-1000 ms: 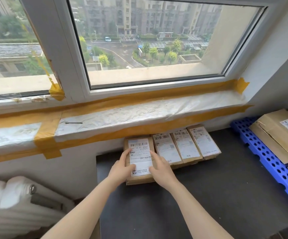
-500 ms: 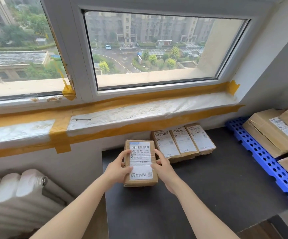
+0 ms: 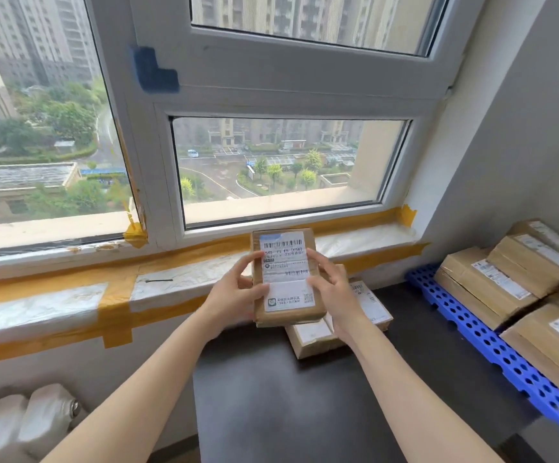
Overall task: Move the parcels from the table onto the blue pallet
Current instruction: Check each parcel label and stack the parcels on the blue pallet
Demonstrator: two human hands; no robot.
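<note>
1. Holding from both flanks, the small parcel (image 3: 285,277) is kept raised at the centre of the frame, label side up toward the camera; the left hand (image 3: 234,295) pinches its left edge with thumb on top, and the right hand (image 3: 330,292) is curled round its right edge. Each grip is thus closed on the parcel, probably so that it stays level while carried.
2. Below and just right of the held parcel, the remaining small parcels (image 3: 311,337) are seen lying flat on the dark table (image 3: 305,412), partly hidden by the right hand and wrist.
3. At the right of the frame, the blue pallet (image 3: 492,342) is laid along the table's right edge, and large cartons (image 3: 492,282) are already stacked on it.
4. Open room is judged as follows: the lower centre of the table is bare, so a sweep rightward looks unobstructed. Free pallet surface is visible only as a perforated strip along its near-left edge, so placement there or on top of the cartons seems likely.
5. The taped window sill (image 3: 184,279) juts out just behind the parcel and should be kept clear of.
</note>
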